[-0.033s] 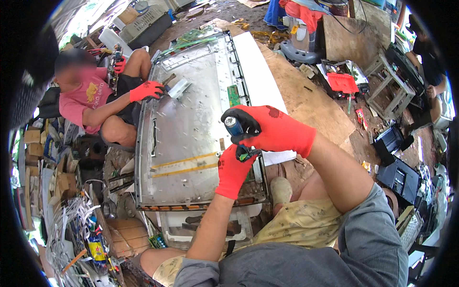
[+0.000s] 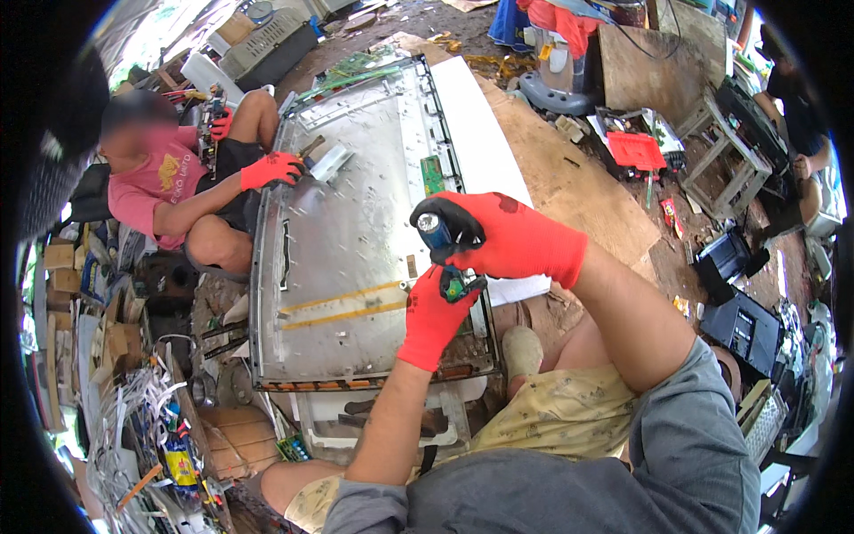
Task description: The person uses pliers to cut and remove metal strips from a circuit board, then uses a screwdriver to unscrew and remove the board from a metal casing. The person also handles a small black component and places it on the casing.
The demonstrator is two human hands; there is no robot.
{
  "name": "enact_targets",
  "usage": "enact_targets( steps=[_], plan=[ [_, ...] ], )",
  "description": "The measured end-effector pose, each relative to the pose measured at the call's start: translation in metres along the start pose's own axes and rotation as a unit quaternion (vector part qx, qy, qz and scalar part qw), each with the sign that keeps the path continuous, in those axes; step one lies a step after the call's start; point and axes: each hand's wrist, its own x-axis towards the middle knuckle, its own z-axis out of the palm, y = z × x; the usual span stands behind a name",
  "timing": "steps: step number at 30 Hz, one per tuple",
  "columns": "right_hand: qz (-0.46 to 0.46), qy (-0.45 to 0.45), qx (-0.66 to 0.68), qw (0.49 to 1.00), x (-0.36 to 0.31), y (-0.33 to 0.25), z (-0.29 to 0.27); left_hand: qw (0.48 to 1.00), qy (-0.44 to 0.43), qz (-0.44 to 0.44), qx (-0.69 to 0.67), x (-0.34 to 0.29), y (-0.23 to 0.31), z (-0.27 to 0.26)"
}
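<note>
My right hand point(image 2: 507, 238), in a red glove with black palm, is closed round the blue handle of what looks like a screwdriver point(image 2: 433, 230). The handle's pale end points up, and its lower part is hidden behind my fingers. Just below, my left hand point(image 2: 433, 311), gloved alike, grips a small green circuit board point(image 2: 456, 288) between thumb and fingers. Both hands nearly touch, above the near right edge of a large flat metal panel point(image 2: 356, 222), seemingly a TV back. A longer green board point(image 2: 432, 175) is fixed along that panel's right side.
Across the panel's left side sits a person point(image 2: 165, 182) in a pink shirt, a red-gloved hand by a shiny metal piece point(image 2: 332, 164). Cardboard point(image 2: 569, 169) covers the floor at right. Scrap strips point(image 2: 133, 418) pile at lower left. A red tray point(image 2: 636, 152) lies farther right.
The small green circuit board has turned slightly in my left hand, so more of its face shows. My right hand stays almost still round the blue handle.
</note>
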Motion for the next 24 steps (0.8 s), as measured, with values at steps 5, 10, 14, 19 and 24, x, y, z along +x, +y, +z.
enact_targets(
  steps=[5, 10, 14, 19, 24],
  plan=[
    [-0.011, -0.03, 0.058, 0.998, 0.003, 0.011, 0.001, 0.99, -0.07, -0.12, 0.022, 0.0, -0.005, -0.014],
    [0.046, -0.04, -0.024, 0.998, 0.001, 0.02, 0.008, 0.996, -0.007, -0.039, 0.074, 0.0, -0.018, 0.001],
    [0.063, -0.049, -0.048, 0.996, 0.002, 0.02, 0.008, 0.999, -0.016, -0.007, 0.052, 0.005, -0.015, 0.004],
    [0.05, -0.043, -0.06, 0.996, 0.0, 0.018, 0.012, 0.966, -0.149, 0.028, 0.207, 0.001, -0.024, -0.01],
    [0.032, -0.045, -0.054, 0.997, 0.0, 0.02, 0.011, 0.933, -0.184, 0.04, 0.307, -0.003, -0.027, -0.007]
  ],
)
